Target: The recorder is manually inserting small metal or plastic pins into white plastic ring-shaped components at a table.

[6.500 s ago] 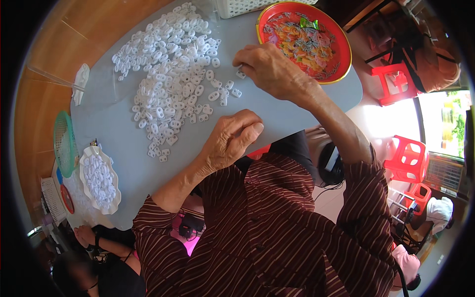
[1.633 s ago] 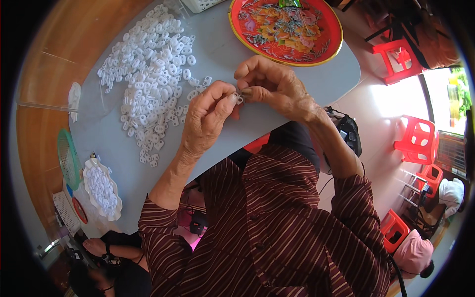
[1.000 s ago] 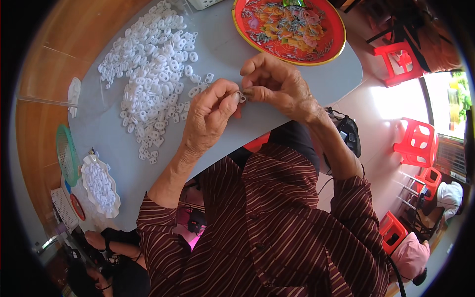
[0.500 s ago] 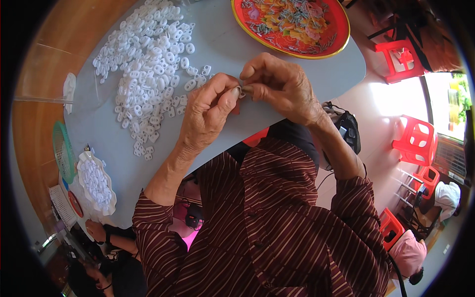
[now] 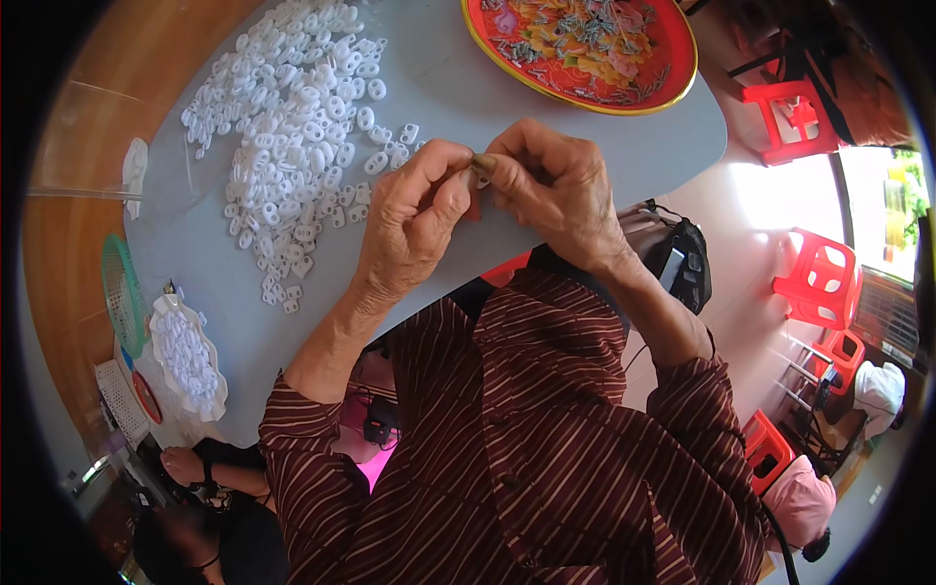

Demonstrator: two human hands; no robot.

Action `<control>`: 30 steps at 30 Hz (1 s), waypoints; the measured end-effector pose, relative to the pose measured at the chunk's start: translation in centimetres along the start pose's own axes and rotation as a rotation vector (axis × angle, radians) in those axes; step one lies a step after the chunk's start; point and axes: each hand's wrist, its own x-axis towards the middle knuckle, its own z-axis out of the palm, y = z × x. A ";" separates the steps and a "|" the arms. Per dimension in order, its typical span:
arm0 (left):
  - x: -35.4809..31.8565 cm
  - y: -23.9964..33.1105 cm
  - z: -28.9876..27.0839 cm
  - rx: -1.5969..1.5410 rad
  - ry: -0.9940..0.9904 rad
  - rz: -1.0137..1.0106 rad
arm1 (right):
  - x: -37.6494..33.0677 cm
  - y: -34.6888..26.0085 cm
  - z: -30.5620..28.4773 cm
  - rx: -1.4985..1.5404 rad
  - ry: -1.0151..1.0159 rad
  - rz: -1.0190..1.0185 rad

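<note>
My left hand (image 5: 414, 210) and right hand (image 5: 565, 195) meet over the near edge of the grey table. Between their fingertips is a small white plastic piece (image 5: 482, 182), mostly covered. The left fingers are closed in a pinch around it. My right thumb presses in against the left fingertips, its fingers curled; what they hold, if anything, is hidden. Left of my hands spreads a large heap of white plastic pieces with oval holes (image 5: 292, 146). Beyond my right hand lies a red flower-patterned tray (image 5: 526, 80) with many tiny silvery metal parts.
A scalloped white dish (image 5: 216, 395) of small white parts stands at the left, beside a green mesh basket (image 5: 121, 292). Another person's hand (image 5: 182, 466) shows at lower left. Red stools (image 5: 817, 278) and a black bag (image 5: 685, 263) are to the right.
My right hand has shifted slightly down and inward. Its thumb now lies across the left fingertips, and its index finger has curled in closer. The left hand has hardly moved.
</note>
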 end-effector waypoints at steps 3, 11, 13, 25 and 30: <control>-0.1 0.5 -0.2 0.005 0.006 -0.008 | 0.3 -0.5 -0.5 0.028 -0.061 0.041; 0.0 0.2 0.1 -0.024 -0.003 -0.015 | 0.6 -0.2 -2.1 0.125 -0.112 0.063; 0.0 0.2 -0.1 0.002 0.000 0.005 | 0.5 -0.4 -1.8 0.022 -0.161 0.007; -0.5 -0.5 0.6 -0.069 0.094 0.045 | -0.1 -1.2 -0.5 0.068 -0.070 0.029; -0.8 0.9 0.5 -0.061 0.091 0.003 | -0.1 1.0 -0.5 0.126 -0.070 -0.093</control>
